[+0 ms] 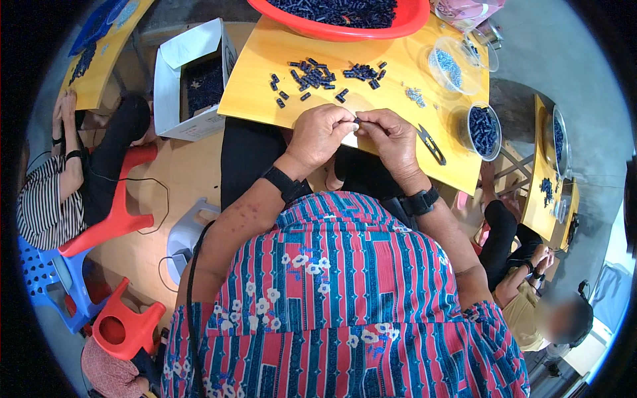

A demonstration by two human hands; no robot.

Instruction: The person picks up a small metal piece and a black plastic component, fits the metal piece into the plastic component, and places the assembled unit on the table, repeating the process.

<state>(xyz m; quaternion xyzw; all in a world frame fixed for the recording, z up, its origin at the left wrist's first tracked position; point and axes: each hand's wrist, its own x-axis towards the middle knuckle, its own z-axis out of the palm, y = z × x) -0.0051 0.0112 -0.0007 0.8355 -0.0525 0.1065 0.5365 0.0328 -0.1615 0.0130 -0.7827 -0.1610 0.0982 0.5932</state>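
Yellow surface (398,63): at its near edge I see the left hand (324,134) and right hand (391,137), both pinched closed on one dark piece (358,121) between them; beyond lie dark tubes (312,75), rightward snips (432,146).

Red stool (147,324), blue seat (64,275) (perforated), grey wall (564,66)

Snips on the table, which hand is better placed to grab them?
Right, I'd judge: the right hand is nearest the snips, while the left hand is on its far side. Both seem occupied with a small dark piece.
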